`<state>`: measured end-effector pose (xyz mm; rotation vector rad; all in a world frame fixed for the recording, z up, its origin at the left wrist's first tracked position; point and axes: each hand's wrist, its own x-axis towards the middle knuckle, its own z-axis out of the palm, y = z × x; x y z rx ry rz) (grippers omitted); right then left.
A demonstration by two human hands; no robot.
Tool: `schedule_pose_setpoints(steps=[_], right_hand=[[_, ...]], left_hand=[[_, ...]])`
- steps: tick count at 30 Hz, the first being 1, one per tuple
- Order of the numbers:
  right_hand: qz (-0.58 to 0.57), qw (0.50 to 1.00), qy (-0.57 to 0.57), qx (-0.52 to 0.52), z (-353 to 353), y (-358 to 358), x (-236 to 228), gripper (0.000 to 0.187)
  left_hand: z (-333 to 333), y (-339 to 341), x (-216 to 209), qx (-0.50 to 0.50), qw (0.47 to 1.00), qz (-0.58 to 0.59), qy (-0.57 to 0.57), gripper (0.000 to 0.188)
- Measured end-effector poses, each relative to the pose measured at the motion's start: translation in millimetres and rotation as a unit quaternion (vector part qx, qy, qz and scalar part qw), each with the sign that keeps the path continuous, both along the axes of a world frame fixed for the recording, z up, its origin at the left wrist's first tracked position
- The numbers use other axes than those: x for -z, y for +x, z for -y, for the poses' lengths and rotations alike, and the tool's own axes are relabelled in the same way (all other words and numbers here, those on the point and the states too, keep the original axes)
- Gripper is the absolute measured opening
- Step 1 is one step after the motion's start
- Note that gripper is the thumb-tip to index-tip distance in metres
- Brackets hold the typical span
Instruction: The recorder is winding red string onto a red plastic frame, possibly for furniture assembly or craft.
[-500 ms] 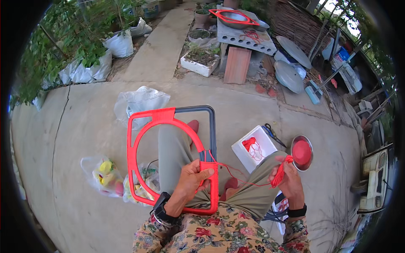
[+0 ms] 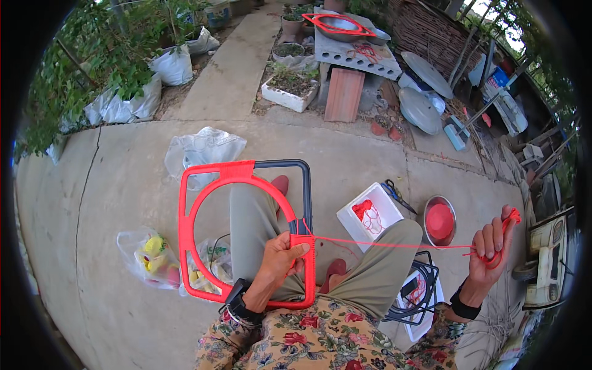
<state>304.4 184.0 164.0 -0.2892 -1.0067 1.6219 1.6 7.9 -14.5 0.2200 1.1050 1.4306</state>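
Observation:
My left hand (image 2: 279,266) is closed on the lower right side of a square frame with a round ring inside (image 2: 186,216). Red cord wraps most of it, while the upper right corner shows bare dark grey. Out to the right, my right hand (image 2: 489,246) grips a bundle of red cord (image 2: 513,217). From the wrapped edge near my left thumb, a taut strand (image 2: 394,245) runs across my lap to the right hand. A looser loop sags beneath it.
A white foam box (image 2: 370,216) with red cord stands beyond my right knee, with scissors (image 2: 399,196) and a metal bowl (image 2: 439,222) nearby. Dark bare frames (image 2: 419,290) lie by my right thigh. Plastic bags (image 2: 148,258) lie at left.
My right hand has moved out to the right with the cord bundle, and the slack strand has pulled straight. The left hand keeps its hold on the frame, which shifts slightly left.

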Motion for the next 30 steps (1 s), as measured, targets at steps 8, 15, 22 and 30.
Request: schedule_pose_setpoints(steps=[8, 15, 22, 30], right_hand=[[0.203, 0.975, 0.064, -0.059, 33, -89, -2, 0.040], [0.430, 0.869, 0.157, -0.188, 58, -158, 46, 0.030], [0.497, 0.732, 0.447, -0.130, 76, -198, 106, 0.029], [0.588, 0.620, 0.504, -0.127, 78, -209, 127, 0.023]], left_hand=[[2, 5, 0, -0.016, 1.000, -0.022, 0.002, 0.014], [5, 8, 2, -0.035, 0.999, -0.033, -0.008, 0.014], [17, 5, 11, -0.074, 0.996, -0.014, 0.040, 0.028], [23, -1, 9, -0.070, 0.990, 0.064, 0.105, 0.035]])
